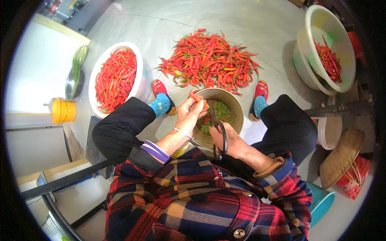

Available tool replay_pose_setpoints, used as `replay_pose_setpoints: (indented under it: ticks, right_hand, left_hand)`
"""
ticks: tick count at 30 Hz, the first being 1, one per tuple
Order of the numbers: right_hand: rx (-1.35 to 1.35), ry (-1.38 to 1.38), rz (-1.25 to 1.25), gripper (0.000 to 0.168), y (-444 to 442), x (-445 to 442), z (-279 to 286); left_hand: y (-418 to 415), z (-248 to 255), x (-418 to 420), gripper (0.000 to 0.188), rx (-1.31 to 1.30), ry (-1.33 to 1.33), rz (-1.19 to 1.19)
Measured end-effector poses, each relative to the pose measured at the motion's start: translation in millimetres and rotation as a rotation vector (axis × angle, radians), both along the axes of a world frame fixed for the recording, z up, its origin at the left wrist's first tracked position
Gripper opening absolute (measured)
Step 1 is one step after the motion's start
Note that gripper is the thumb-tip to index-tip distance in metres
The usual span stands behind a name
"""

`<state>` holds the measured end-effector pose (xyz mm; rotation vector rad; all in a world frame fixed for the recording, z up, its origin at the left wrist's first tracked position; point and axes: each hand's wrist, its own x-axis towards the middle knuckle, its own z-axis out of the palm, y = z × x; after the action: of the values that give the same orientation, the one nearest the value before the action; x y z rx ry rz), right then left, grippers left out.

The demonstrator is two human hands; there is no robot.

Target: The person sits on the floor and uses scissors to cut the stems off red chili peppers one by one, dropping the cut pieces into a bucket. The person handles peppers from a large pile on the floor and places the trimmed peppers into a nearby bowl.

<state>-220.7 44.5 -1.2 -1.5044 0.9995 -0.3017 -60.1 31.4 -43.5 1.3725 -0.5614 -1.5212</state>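
My left hand pinches a red chili pepper above the left side of a metal pot. In my right hand is a pair of scissors with dark handles. Their blades point up beside the fingers of my left hand, close to the pepper's end; whether they touch it I cannot tell. Green stems and a few red bits cover the bottom of the pot, which stands between my feet. Just beyond the pot, a large heap of red chili peppers with green stems lies on the floor.
To the left stands a white basin filled with red chilies. Stacked basins at the right hold more peppers. A yellow bucket, a metal bowl, a woven basket and a turquoise bin stand around the sides.
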Motion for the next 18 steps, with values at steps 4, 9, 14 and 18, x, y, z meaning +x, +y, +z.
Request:
replay_pose_setpoints:
  ticks: [4, 9, 14, 18]
  right_hand:
    - [-0.299, 0.456, 0.434, 0.017, -15.5, -3.7, 33.5]
    - [-0.378, 0.517, 0.727, 0.011, -35.2, -21.8, 24.9]
    - [-0.546, 0.732, 0.841, 0.013, -35.8, -6.3, 33.5]
    - [-1.150, 0.650, 0.824, 0.034, -29.5, -22.2, 43.7]
  left_hand:
    - [-12.7, -5.0, 60.2, 0.024, 0.029, -0.021, 0.126]
    - [-77.8, 9.0, 190.2, 0.015, -0.188, -0.151, 0.642]
    - [-92.5, -12.5, 249.6, 0.006, -0.256, -0.349, 0.752]
    - [-104.8, -71.7, 190.5, 0.010, -0.030, -0.514, 0.098]
